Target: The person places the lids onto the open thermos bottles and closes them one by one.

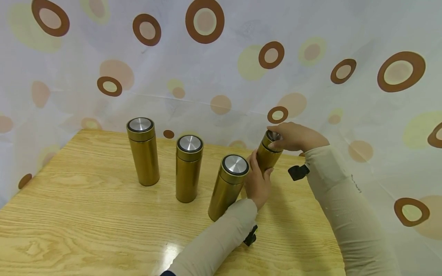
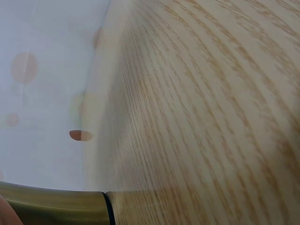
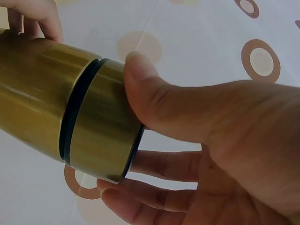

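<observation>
A gold thermos flask point(image 1: 266, 158) stands at the back right in the head view. My left hand point(image 1: 258, 186) holds its body, thumb on the near right side. From above, my right hand point(image 1: 295, 136) grips the lid. In the right wrist view, the thumb lies on one side of the gold lid point(image 3: 101, 124) and fingers reach round the other. A dark ring shows between lid and body; whether the lid is loose I cannot tell. The left wrist view catches only part of the flask point(image 2: 56, 205) and a bit of a finger point(image 2: 6, 213).
Three more gold flasks with silver-topped lids stand upright on the wooden table point(image 1: 86, 214): a left one point(image 1: 144, 163), a middle one point(image 1: 187, 176) and a near one point(image 1: 223, 193) close to my left forearm. A white circle-patterned cloth point(image 1: 214, 69) hangs behind the table.
</observation>
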`<state>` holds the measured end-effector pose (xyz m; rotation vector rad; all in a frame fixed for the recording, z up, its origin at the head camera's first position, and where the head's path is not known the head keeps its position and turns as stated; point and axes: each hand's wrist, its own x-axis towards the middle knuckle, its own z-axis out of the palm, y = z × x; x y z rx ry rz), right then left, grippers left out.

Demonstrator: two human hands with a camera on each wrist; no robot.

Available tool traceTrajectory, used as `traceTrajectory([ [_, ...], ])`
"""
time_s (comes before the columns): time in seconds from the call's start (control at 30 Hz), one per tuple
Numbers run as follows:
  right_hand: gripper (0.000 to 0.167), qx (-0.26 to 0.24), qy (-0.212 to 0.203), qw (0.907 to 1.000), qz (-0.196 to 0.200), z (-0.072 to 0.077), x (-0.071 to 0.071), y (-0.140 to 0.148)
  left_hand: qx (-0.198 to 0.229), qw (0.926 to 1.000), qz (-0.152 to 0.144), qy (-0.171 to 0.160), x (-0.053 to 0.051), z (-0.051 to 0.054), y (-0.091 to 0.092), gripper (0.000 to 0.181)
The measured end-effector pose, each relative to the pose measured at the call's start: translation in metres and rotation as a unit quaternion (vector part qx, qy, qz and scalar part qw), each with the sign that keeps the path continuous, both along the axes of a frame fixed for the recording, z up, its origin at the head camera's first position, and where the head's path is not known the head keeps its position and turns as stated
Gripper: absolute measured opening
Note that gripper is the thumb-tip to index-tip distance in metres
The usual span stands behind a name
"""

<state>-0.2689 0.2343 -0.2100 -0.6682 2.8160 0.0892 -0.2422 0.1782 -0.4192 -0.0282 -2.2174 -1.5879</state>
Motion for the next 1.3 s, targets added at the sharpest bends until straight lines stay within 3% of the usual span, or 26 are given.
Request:
traceTrajectory([
  [0.13,0.058,0.002,0.009,0.9999,-0.005,-0.001,0.000,-0.001,0.003,1.0000,0.000,-0.003,0.000,0.000,0.000,0.071],
  [0.23,0.043,-0.003,0.010,0.9997,-0.022,-0.002,-0.001,-0.001,0.005,1.0000,0.000,-0.005,0.000,0.000,-0.001,0.071],
  [0.33,0.039,-0.006,0.016,0.9991,-0.038,-0.004,-0.003,-0.001,0.006,0.9999,-0.002,-0.009,0.000,0.000,-0.001,0.071],
  [0.7,0.044,-0.007,0.031,0.9952,-0.092,-0.004,-0.006,-0.005,0.000,1.0000,-0.004,-0.001,0.001,0.001,-0.001,0.071],
  [0.9,0.060,-0.008,0.035,0.9905,-0.133,-0.006,-0.005,-0.008,-0.001,1.0000,-0.007,-0.003,0.001,-0.001,-0.001,0.071],
  [1.0,0.067,-0.013,0.048,0.9884,-0.143,-0.008,-0.006,-0.008,0.003,1.0000,-0.007,-0.004,0.000,-0.001,-0.001,0.072],
  [1.3,0.069,-0.019,0.102,0.9824,-0.155,-0.014,-0.008,-0.007,0.006,0.9999,-0.009,-0.004,0.001,-0.001,-0.001,0.072],
])
